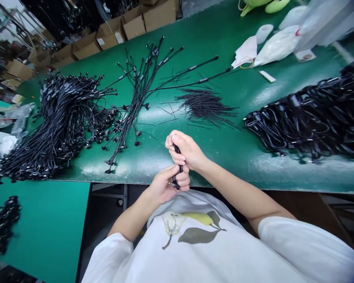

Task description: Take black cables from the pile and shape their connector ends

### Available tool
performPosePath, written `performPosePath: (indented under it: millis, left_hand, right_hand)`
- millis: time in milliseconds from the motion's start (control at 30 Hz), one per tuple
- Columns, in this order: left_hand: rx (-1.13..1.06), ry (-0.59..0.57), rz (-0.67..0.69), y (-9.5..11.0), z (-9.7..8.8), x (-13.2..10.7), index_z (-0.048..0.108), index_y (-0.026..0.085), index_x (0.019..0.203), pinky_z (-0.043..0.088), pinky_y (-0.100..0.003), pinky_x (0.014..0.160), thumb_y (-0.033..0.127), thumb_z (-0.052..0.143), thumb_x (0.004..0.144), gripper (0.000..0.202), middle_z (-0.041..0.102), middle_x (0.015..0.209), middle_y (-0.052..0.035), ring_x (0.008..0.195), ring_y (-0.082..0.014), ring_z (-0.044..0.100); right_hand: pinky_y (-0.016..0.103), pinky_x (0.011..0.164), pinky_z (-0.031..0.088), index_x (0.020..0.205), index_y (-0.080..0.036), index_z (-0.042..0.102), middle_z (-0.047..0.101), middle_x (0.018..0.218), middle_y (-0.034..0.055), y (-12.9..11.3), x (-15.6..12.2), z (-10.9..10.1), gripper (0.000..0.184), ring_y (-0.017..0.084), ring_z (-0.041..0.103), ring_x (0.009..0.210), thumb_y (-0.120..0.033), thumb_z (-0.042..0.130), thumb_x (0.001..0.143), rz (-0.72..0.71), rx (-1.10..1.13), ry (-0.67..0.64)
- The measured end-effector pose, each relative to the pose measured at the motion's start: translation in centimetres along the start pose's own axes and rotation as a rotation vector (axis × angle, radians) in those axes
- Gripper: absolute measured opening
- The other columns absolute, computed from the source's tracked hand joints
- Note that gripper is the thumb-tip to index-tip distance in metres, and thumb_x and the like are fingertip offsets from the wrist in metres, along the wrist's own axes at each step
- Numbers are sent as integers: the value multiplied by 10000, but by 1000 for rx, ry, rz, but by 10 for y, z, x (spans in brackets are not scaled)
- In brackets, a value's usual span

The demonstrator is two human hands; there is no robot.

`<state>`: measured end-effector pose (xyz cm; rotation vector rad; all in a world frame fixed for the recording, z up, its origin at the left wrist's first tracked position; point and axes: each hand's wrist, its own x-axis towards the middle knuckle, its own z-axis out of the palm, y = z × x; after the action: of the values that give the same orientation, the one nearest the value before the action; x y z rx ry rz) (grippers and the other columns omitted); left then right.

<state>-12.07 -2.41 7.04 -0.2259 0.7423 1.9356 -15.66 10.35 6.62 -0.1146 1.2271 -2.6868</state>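
My left hand (165, 185) and my right hand (184, 151) meet just over the near edge of a green workbench (200, 35). Both grip a short black cable with a small connector (177, 149), which stands upright between them and is partly hidden by my fingers. A loose spray of black cables (141, 94) lies just beyond my hands. To its left is a large heap of black cable assemblies (59, 125). A pile of thin, short black wires (205, 106) lies ahead of my right hand, and looped black cables (306, 118) are heaped further right.
Cardboard boxes (115, 29) line the bench's far side. White plastic bags (277, 46) and a green object (262, 4) lie at the far right. A lower green table (41, 224) at the left holds more black cables (1, 226).
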Motion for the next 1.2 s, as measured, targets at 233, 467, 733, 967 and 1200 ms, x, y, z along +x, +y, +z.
performPosePath:
  millis: [233, 467, 733, 967, 1200]
  left_hand:
    - [160, 26, 57, -3, -14, 1, 632, 101, 889, 377, -217, 563, 377, 767, 734, 344, 396, 625, 38, 574, -79, 429]
    - [-25, 10, -77, -2, -12, 2, 630, 95, 869, 413, -225, 546, 362, 635, 835, 269, 306, 609, 52, 521, -70, 362]
    - [513, 145, 181, -3, -31, 9, 614, 157, 796, 343, -238, 544, 479, 638, 820, 324, 339, 579, 55, 506, -92, 304]
    - [1310, 276, 513, 17, -43, 4, 673, 223, 817, 348, -281, 776, 254, 640, 826, 46, 539, 767, -50, 779, -209, 482]
    - [1443, 107, 231, 9, -50, -1, 603, 206, 792, 313, -279, 668, 391, 432, 948, 296, 549, 710, -19, 660, -172, 460]
  right_hand:
    - [123, 358, 307, 876, -177, 500, 437, 680, -77, -12, 0, -7, 148, 12, 325, 417, -240, 619, 815, 241, 89, 27]
    - [118, 301, 126, 787, -191, 474, 197, 504, -123, -14, -2, -6, 73, 27, 43, 373, -244, 524, 795, 221, 158, -32]
    - [352, 740, 500, 934, -198, 619, 608, 810, 46, -42, -19, -25, 199, 186, 597, 777, -336, 477, 908, -237, -924, -59]
    - [294, 627, 407, 866, -148, 622, 641, 779, 85, -19, -37, -42, 236, 195, 604, 690, -330, 505, 961, -115, -1760, -491]
    - [267, 571, 373, 919, -115, 626, 663, 790, 96, 8, -50, -50, 372, 188, 615, 675, -387, 390, 1009, -115, -1862, -690]
